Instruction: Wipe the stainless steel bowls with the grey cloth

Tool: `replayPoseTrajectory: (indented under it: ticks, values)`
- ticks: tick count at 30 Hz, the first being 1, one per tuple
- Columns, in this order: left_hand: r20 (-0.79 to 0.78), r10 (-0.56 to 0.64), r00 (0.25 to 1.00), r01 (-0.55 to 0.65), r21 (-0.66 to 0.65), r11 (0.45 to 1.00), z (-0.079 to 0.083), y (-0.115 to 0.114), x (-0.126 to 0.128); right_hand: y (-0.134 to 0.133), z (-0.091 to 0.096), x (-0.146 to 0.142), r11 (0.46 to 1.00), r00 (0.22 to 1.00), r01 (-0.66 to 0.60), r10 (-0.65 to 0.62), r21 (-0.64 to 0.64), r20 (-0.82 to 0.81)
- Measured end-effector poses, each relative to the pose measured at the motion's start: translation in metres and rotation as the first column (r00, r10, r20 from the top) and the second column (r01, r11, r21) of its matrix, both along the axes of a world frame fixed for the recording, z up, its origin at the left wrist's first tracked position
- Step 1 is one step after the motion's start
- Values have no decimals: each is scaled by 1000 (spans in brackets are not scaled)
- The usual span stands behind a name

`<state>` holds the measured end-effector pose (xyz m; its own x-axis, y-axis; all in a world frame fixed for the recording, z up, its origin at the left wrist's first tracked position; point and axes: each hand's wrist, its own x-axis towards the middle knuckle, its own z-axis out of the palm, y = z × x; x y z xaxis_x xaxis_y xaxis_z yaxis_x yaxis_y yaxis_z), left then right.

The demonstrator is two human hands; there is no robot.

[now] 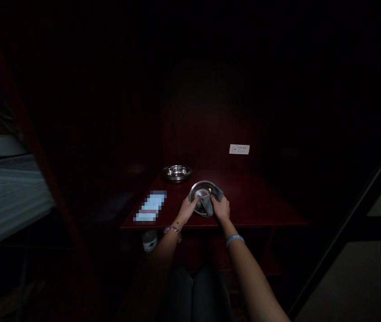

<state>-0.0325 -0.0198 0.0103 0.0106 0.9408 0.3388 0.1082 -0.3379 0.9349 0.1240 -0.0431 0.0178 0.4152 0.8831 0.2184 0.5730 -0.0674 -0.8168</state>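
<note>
A round shiny metal bowl [198, 192] is tilted toward me above the front part of the dark red desk. My left hand [187, 209] grips its left rim, thumb over the inside edge. A grey cloth [207, 206] lies over the bowl's right side and hangs into it. My right hand [221, 206] is closed on this cloth, pressing it against the right rim; the fingers under the bowl are hidden. Farther back on the left, a few shiny metal bowls [177, 173] appear stacked, how many I cannot tell.
The dark red desk [257, 205] sits in a dim wooden recess. A blurred-out flat rectangle [150, 206] lies at its left front. A white wall socket [239, 149] is on the back panel. A bottle-like container [149, 242] stands below the left edge.
</note>
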Motion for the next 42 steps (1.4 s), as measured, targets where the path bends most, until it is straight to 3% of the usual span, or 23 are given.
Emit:
replayPoseTrajectory:
  ticks: [5,12,31,42]
  values:
    - [49,-59,997,55,93,994,2,-3,0,1,0,0,1000,1000,6,-6,10,-25]
    - [-7,-129,992,129,114,985,8,-9,1,4,-2,1,998,998,28,-25,55,-58]
    - [-151,-132,980,153,141,978,5,-11,1,13,-10,3,996,997,47,-42,76,-68]
    - [56,-152,987,141,171,975,-6,10,0,7,-5,2,998,991,31,-25,46,-128]
